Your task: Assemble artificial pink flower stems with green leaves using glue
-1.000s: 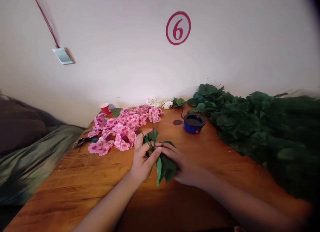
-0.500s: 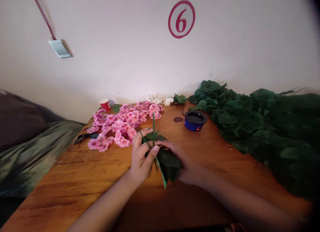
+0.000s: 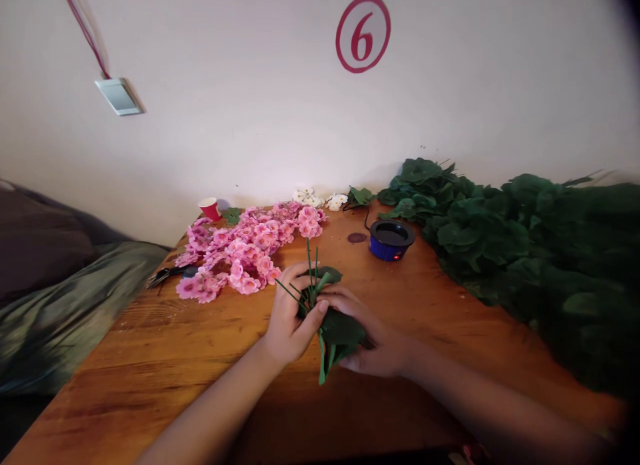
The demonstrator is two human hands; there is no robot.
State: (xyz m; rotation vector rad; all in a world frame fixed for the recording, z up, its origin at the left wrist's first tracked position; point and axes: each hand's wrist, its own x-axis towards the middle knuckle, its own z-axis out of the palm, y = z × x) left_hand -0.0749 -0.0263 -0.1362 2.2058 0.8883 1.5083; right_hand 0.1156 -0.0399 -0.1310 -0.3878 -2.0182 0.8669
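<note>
Wooden worktop (image 3: 165,358), pink flowers (image 3: 253,250) near far-left corner; left hand (image 3: 294,321), fingers pinched round green leaf bunch (image 3: 343,330); right hand (image 3: 381,345), fingers curled, gripping same bunch.

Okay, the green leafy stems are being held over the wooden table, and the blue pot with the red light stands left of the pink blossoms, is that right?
Not quite: the head view shows the blue pot standing right of the pink blossoms. The green leafy stems are held over the wooden table.

Held leaves (image 3: 343,328) — dark green; blossoms (image 3: 263,237) pink; pot (image 3: 386,250) blue, black-rimmed; tabletop (image 3: 175,348) — orange-brown, dark-streaked.
</note>
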